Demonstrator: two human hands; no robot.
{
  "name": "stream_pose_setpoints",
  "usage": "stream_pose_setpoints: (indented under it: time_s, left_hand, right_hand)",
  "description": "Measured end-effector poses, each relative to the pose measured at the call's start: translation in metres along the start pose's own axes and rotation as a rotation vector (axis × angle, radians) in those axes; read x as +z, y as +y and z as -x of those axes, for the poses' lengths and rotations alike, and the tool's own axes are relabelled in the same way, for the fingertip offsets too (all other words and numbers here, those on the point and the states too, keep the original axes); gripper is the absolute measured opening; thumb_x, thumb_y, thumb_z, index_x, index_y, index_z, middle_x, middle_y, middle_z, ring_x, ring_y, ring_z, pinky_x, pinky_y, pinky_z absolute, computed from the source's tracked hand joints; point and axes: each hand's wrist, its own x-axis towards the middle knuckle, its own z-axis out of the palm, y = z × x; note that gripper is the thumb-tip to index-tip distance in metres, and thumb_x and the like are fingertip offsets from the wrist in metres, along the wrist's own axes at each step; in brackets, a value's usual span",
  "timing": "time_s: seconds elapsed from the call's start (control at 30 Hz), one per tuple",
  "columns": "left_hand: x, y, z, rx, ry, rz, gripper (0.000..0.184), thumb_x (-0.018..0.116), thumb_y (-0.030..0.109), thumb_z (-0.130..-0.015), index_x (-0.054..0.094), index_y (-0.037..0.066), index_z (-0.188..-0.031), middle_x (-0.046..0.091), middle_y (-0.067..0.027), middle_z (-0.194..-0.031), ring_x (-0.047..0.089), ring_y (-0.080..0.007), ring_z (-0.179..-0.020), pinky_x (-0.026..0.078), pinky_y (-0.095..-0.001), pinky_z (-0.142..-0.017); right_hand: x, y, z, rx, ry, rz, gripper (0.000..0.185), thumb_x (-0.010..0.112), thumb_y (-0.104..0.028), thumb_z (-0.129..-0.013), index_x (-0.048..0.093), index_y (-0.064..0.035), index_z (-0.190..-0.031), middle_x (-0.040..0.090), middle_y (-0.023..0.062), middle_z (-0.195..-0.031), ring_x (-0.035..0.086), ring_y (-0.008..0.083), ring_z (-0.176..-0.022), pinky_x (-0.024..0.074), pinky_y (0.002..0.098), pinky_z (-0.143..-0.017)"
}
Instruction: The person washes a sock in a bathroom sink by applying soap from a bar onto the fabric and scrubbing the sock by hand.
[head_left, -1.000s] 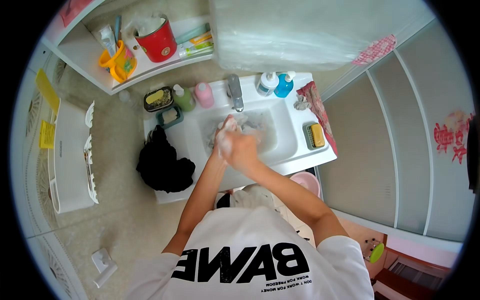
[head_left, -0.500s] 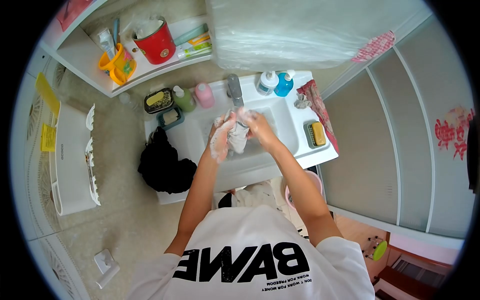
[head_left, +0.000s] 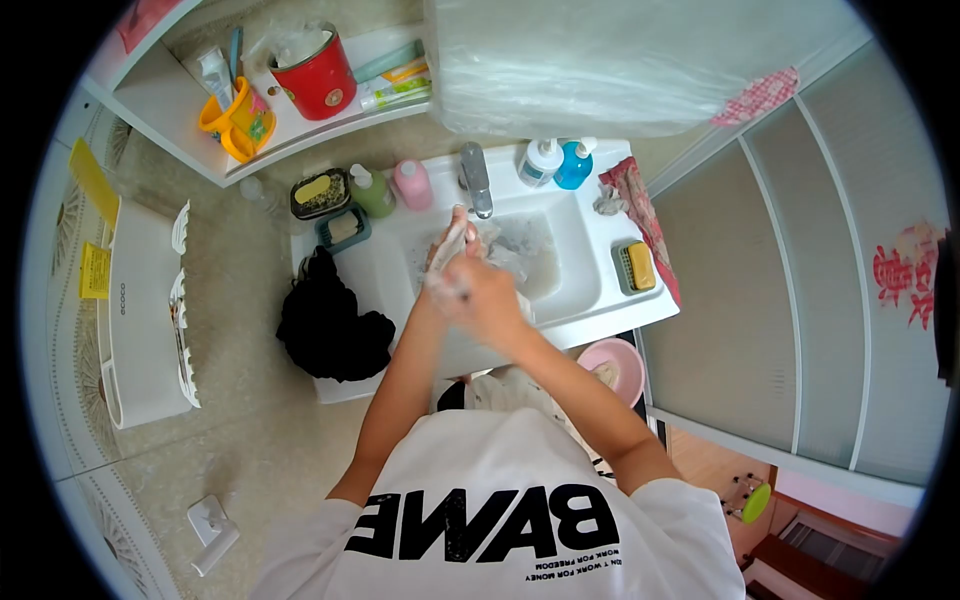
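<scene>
While the R hand blurs against the L hand, the latter holds white cloth; can't tell R grip. Cloth's betw. both, over basin, tap just beyond L.

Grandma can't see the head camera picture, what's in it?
A person's left hand and right hand work a pale cloth over a white sink, seen from above. A black cloth bundle lies on its left side; bottles stand by the tap.
</scene>
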Motion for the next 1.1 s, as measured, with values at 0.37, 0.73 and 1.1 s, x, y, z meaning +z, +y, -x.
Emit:
stream_pose_setpoints:
  time_s: [0.37, 0.73, 1.1]
  left_hand:
    - [0.072, -0.008, 0.011, 0.080, 0.596, -0.066, 0.027, 0.054, 0.036, -0.094, 0.058, 0.010, -0.099, 0.054, 0.0018, -0.082, 0.057, -0.0126, -0.078, 0.050, -0.0311, -0.069]
    - [0.074, 0.004, 0.012, 0.058, 0.676, -0.174, 0.030, 0.049, 0.037, -0.097, 0.059, 0.011, -0.088, 0.060, 0.0002, -0.080, 0.059, -0.0120, -0.070, 0.049, -0.0279, -0.063]
    - [0.045, 0.007, 0.014, 0.029, 0.782, -0.397, 0.035, 0.052, 0.045, -0.095, 0.052, 0.013, -0.078, 0.049, 0.0034, -0.071, 0.053, -0.0096, -0.065, 0.046, -0.0274, -0.058]
  right_hand:
    - [0.002, 0.036, -0.030, 0.255, 0.073, 0.017, 0.011, 0.056, -0.012, -0.084, 0.061, -0.0026, -0.085, 0.056, 0.0212, -0.062, 0.060, 0.0391, -0.060, 0.0480, 0.0438, -0.055]
    - [0.000, 0.070, -0.028, 0.517, 0.085, -0.377, 0.019, 0.056, -0.014, -0.088, 0.061, 0.0044, -0.086, 0.058, 0.0114, -0.066, 0.053, 0.0169, -0.060, 0.0437, 0.0344, -0.057]
    - [0.010, 0.036, -0.008, 0.485, 0.053, -0.596, 0.022, 0.061, -0.022, -0.083, 0.063, -0.0006, -0.088, 0.061, 0.0102, -0.065, 0.063, 0.0239, -0.065, 0.0487, 0.0359, -0.061]
